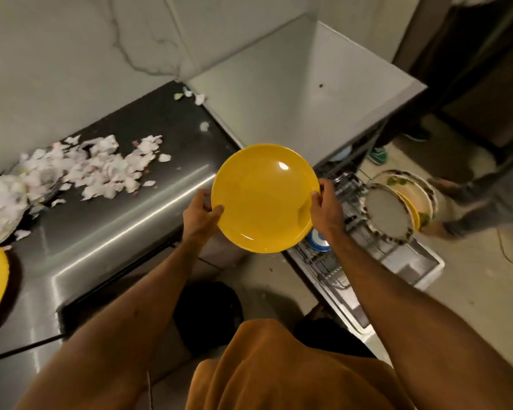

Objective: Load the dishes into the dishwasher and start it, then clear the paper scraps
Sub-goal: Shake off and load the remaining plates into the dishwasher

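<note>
A yellow plate (264, 199) is gripped at its rim by the left hand (200, 214) and right hand (326, 211). Plates (397, 208) are stood in the rack (332, 261) to the right. Scraps (101, 167) are strewn far left.

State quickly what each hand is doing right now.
Left hand: closed on the yellow plate's left rim.
Right hand: closed on its right rim.

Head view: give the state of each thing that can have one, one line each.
Yellow plate: held in the air by both hands.
Left hand: gripping its left rim.
Right hand: gripping its right rim.
Dishwasher rack: pulled out, partly loaded.
Patterned plates: upright in the rack.
Paper scraps: scattered on the counter.
</note>
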Demonstrator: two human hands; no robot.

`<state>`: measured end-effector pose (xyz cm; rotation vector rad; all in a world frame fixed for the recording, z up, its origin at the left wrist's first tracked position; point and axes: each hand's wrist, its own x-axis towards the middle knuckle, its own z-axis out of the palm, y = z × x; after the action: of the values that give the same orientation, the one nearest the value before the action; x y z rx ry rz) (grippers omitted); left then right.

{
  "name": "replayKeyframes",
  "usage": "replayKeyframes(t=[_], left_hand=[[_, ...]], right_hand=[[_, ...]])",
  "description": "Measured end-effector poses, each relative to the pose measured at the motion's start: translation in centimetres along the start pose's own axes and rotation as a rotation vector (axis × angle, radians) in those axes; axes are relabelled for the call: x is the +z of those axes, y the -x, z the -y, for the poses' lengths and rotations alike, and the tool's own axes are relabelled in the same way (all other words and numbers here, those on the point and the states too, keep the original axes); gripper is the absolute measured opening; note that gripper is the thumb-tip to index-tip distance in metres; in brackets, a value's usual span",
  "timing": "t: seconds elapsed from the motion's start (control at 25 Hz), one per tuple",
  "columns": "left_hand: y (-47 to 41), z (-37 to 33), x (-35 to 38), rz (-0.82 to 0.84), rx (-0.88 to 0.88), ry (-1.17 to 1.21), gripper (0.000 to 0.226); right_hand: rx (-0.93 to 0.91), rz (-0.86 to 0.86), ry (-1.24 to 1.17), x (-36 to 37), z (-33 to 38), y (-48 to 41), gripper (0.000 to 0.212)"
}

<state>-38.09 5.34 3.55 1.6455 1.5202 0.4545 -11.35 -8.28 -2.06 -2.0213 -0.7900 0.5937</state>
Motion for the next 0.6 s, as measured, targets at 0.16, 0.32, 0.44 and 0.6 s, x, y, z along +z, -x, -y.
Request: replayKeyframes(t=[0.16, 0.32, 0.44, 0.6], left_hand=[[-3.0, -5.0, 7.7, 0.246, 0.211, -0.367, 0.021], [-3.9, -10.8, 17.0, 0.495, 0.420, -0.729, 0.029], [-4.2, -14.1, 23.7, 0.575, 0.557, -0.806, 0.037], [-6.0, -16.1, 31.7, 0.663, 0.578, -0.867, 0.025]], right_hand=[[0.167, -0.142, -0.010, -6.5, -5.5, -0.6, 0.015], [0.311, -0.247, 0.040, -11.9, -10.4, -0.7, 0.010], [0.408, -0.255, 0.065, -14.7, -14.3, -0.9, 0.017], [0.506, -0.176, 0.103, -15.9, -19.5, -1.7, 0.033]])
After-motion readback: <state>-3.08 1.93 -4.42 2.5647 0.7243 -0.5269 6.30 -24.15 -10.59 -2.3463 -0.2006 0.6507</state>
